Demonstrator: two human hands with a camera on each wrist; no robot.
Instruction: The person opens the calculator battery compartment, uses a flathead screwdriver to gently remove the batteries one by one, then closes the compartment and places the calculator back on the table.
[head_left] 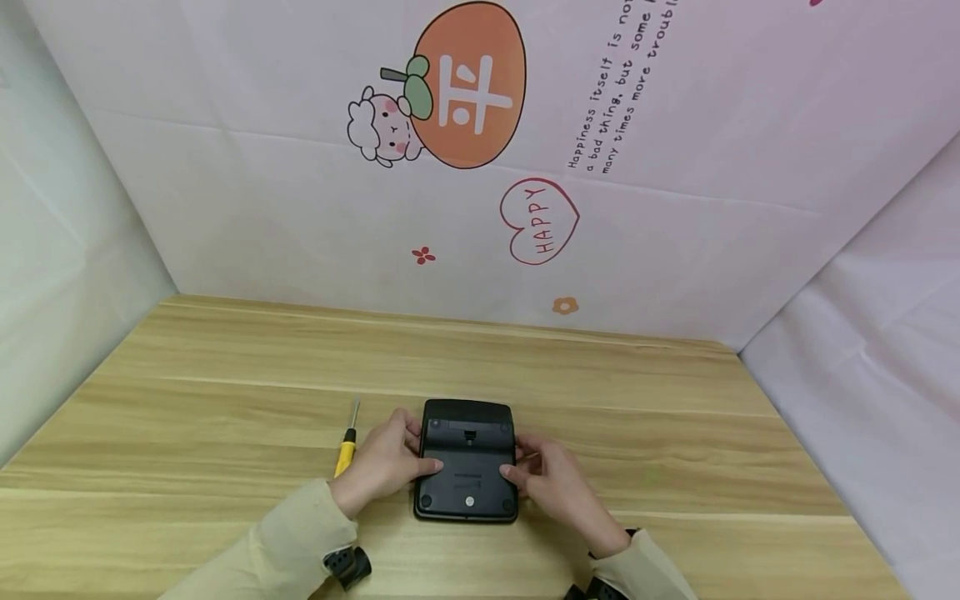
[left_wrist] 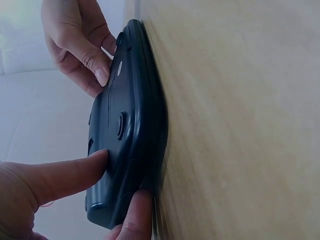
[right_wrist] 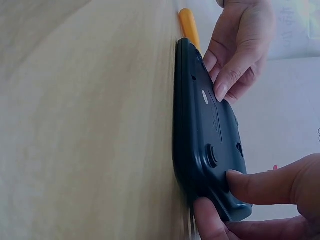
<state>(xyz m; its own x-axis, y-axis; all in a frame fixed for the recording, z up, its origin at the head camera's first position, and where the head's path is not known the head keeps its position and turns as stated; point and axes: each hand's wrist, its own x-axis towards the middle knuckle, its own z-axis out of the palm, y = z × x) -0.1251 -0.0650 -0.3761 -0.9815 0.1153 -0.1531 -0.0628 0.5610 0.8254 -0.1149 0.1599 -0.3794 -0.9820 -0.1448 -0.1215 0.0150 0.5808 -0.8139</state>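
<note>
While both your hands frame it, the black device (head_left: 467,467) lies underside up, roughly midway between the left and right edges of the tabletop (head_left: 660,417) and well short of its far edge. Your left hand (head_left: 386,458) grasps one long side, thumb on the upturned face and fingers tucked at the rim; your right hand (head_left: 555,479) grips the opposite side in the same manner. The step in hand seems to be steadying or handling the case from both sides, though you may equally be lifting it a little, as its contact with the wood is hard to judge. The next move probably calls for an even grip, so that neither side slips or drops. The casing looks like hard, matte plastic, rounded at the corners, with raised round feet and a small pale sticker (head_left: 470,502) toward the end nearest you. A small notched recess (head_left: 470,436) breaks the face toward the other end. Beside your left hand, nearer the tabletop's left edge, lies a screwdriver (head_left: 347,454) with a smooth yellow-and-black handle and slim metal shaft, its tip toward the far edge
</note>
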